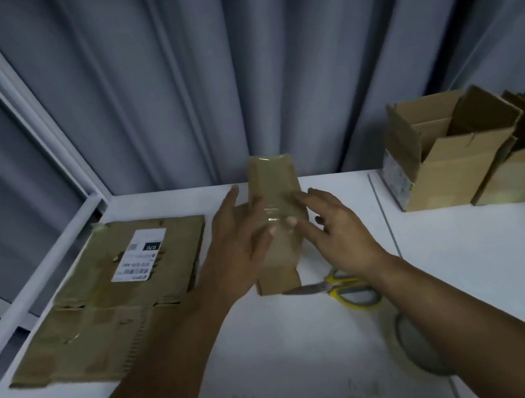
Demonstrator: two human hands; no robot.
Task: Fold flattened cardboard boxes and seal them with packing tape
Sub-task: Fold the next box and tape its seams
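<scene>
A small brown cardboard box [269, 176] stands on the white table [473, 261] in the middle, with shiny clear tape running over its top and down its near face. My left hand [236, 238] lies flat against the box's left side, fingers straight. My right hand [331, 225] presses the taped right side with straight fingers. Both thumbs meet on the tape at the front. A roll of clear packing tape [414, 347] lies on the table near my right forearm, partly hidden by it.
A stack of flattened cardboard boxes [99, 313] with a white label lies at the left. Yellow-handled scissors [341, 286] lie just under my right wrist. Several folded open boxes [448, 154] stand at the back right. Grey curtains hang behind the table.
</scene>
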